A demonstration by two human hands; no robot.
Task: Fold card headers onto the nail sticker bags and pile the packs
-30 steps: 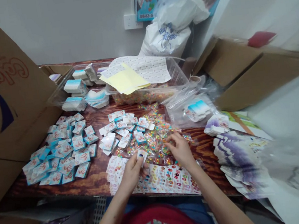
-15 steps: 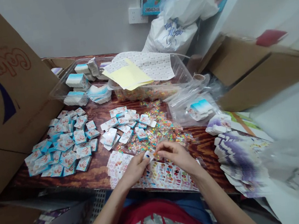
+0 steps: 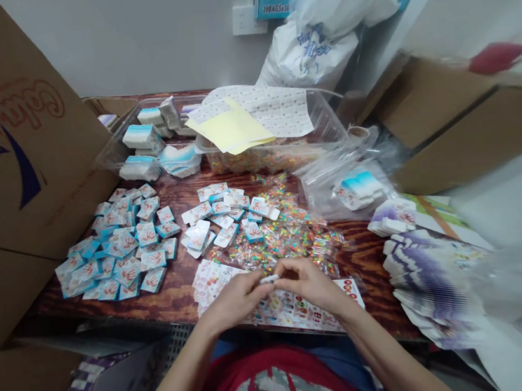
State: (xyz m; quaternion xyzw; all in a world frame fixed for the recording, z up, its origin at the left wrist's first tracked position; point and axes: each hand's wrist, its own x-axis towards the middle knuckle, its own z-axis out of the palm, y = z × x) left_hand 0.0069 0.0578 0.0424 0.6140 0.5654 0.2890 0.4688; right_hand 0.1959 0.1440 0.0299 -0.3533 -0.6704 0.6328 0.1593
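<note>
The wooden table (image 3: 178, 296) is packed full, with cardboard boxes (image 3: 24, 188) close around. At its near edge, the left hand (image 3: 234, 301) and right hand (image 3: 312, 286) pinch one small card (image 3: 269, 279).

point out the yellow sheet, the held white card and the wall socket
yellow sheet (image 3: 231, 132): head view, middle of the sheet
white card (image 3: 269, 279): head view, its thin visible edge
wall socket (image 3: 244, 21): head view, front plate

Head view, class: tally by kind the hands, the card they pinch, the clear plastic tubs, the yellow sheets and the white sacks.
Hands: 2 (left hand, right hand)
Card pinched between them: 1
Clear plastic tubs: 2 (left tub, right tub)
Yellow sheet: 1
White sack: 1
Total: 7
</note>
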